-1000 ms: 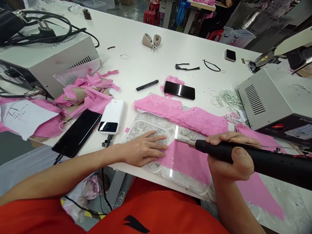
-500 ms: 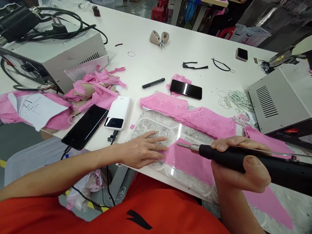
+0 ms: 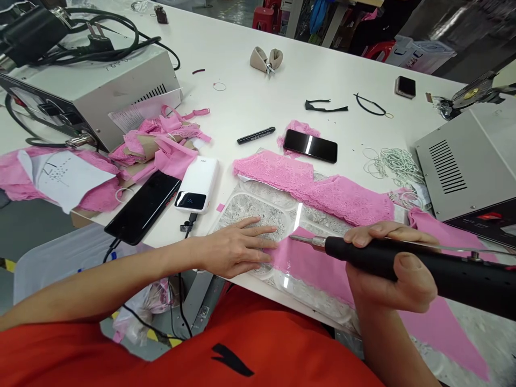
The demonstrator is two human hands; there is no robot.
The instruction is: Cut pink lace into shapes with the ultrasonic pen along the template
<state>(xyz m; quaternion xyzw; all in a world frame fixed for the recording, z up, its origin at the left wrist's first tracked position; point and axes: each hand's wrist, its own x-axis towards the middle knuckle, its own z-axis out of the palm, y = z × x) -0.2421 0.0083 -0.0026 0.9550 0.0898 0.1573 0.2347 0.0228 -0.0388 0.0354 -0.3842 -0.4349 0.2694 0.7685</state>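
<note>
My left hand [image 3: 237, 248] lies flat with fingers stretched out on a clear plate over white lace [image 3: 258, 212], its fingertips touching the left edge of a smooth pink fabric piece [image 3: 310, 266]. My right hand [image 3: 387, 269] is wrapped round the black handle of a hot cutting tool [image 3: 407, 263]. The tool's metal tip [image 3: 298, 238] rests at the fabric's upper left corner, close to my left fingertips. A strip of pink lace [image 3: 314, 185] lies just beyond the plate.
A white power bank [image 3: 197, 185] and a black phone [image 3: 143, 207] lie to the left; another phone [image 3: 310, 146] and a black marker [image 3: 256, 135] lie farther back. Grey control boxes stand at far left [image 3: 92, 86] and right [image 3: 463, 161]. Pink scraps [image 3: 161, 145] and white elastic loops [image 3: 393, 164] are scattered about.
The tool's tip has shifted slightly left along the fabric's upper corner. My left hand has stayed flat in the same place. The view has drifted a little.
</note>
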